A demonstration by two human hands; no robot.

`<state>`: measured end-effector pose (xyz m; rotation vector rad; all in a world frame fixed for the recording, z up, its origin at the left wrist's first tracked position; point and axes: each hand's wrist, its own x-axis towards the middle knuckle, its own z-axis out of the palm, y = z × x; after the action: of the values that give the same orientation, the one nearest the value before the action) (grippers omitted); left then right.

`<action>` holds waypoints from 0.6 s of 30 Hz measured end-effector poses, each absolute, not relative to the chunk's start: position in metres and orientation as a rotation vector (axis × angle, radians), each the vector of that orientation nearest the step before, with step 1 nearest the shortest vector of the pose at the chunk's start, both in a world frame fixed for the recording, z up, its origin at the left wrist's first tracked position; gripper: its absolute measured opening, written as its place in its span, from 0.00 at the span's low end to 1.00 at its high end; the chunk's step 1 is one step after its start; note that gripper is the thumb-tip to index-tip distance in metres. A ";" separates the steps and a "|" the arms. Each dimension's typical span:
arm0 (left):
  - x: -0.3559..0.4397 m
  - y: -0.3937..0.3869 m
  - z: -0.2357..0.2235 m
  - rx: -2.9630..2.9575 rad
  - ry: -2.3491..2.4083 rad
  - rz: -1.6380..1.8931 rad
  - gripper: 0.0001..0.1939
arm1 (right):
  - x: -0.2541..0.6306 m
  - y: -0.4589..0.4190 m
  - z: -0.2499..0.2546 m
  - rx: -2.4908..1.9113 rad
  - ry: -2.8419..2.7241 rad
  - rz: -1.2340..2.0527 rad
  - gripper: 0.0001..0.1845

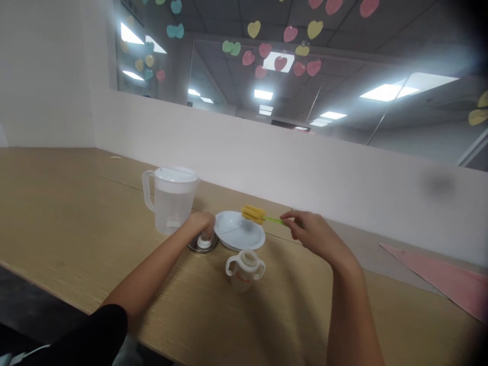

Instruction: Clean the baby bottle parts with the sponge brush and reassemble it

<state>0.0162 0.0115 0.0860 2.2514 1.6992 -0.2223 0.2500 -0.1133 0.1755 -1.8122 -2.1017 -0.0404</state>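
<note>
Two hands work over the bench (125, 213): the right hand (310, 231) pinches the handle of a yellow sponge brush (252, 214), while the left hand (205, 223) bends down to a white cap piece (204, 242) on a metal dish (195, 249) — its grip and fingertips can't be made out. The step seems to be handling brush and cap; brushing the open bottle (243, 277), just before the white plate (233, 237), would call for aiming the sponge into its mouth — its inside is hard to see.

Right fingers (290, 214) hold a yellow brush (254, 214) — left fingers (208, 231) over a metal dish (194, 247).
</note>
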 end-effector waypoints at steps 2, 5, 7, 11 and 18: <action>0.017 0.004 0.095 2.340 1.707 -0.177 0.22 | 0.250 -0.114 0.175 -1.814 -2.090 -0.036 0.19; 0.019 -0.012 0.108 2.466 1.648 -0.076 0.29 | 0.252 -0.113 0.174 -1.813 -2.064 -0.049 0.18; 0.022 -0.025 0.115 2.566 1.410 -0.025 0.34 | 0.253 -0.112 0.173 -1.811 -2.051 -0.060 0.18; 0.038 -0.049 0.117 2.666 0.804 0.045 0.36 | 0.255 -0.111 0.172 -1.798 -2.043 -0.060 0.17; 0.073 -0.061 0.086 2.814 0.827 -0.044 0.29 | 0.255 -0.113 0.172 -1.804 -2.004 -0.028 0.17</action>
<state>0.0727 -0.0613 0.0864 2.8138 0.8266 -0.0443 0.2549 -0.1134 0.1721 -1.8037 -2.0042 -0.0281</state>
